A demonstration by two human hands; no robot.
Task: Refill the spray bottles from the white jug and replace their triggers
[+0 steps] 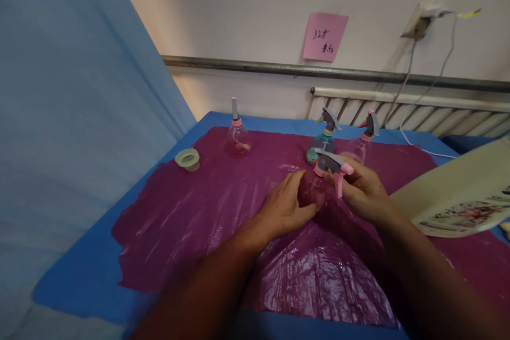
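Note:
A clear spray bottle (313,191) with a grey and pink trigger head stands on the purple plastic sheet (191,212). Around its left side curves my left hand (285,204), thumb in front and fingers behind. At the trigger head is my right hand (360,188), its fingers wrapped round the collar and partly hidden by the trigger. Just behind stand a teal spray bottle (321,143) with a grey head and another clear spray bottle (356,150) with a grey and pink head.
Farther left stand a clear spray bottle (238,142) and a small pale green container (188,159). A large pale jug (458,191) leans in at the right. A blue curtain (79,90) hangs left; a radiator (418,111) and white cables (408,74) lie beyond the table.

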